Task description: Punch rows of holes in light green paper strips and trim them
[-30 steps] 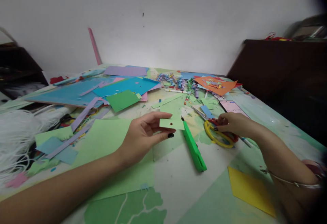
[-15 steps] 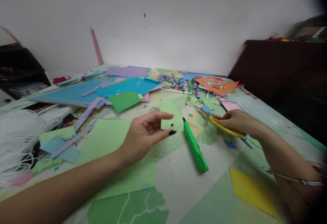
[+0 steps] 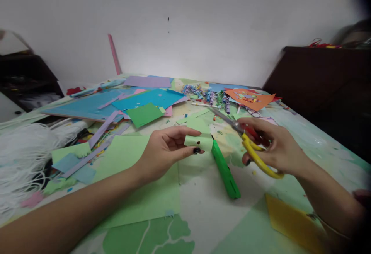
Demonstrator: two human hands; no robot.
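My left hand (image 3: 166,151) pinches a small light green piece of paper (image 3: 207,142) between thumb and fingers; a small dark-edged hole shows in it. My right hand (image 3: 274,145) is wrapped round the yellow and red handles of a pair of scissors (image 3: 256,155), lifted above the table, with the blades pointing up and left. Between the hands lies a green box cutter (image 3: 224,171), its dark tip close to the paper piece. A large light green sheet (image 3: 139,200) lies under my left forearm.
White cord (image 3: 23,161) is heaped at the left. Blue sheets (image 3: 153,99), a green sheet (image 3: 145,115), curled paper strips (image 3: 214,97) and an orange sheet (image 3: 252,97) with scraps lie further back. A yellow paper (image 3: 292,221) is at lower right, and a phone (image 3: 271,120) sits behind my right hand.
My right hand has lifted the scissors off the table and brought them slightly nearer. The small paper piece in my left hand now looks bent, while that hand has barely moved.
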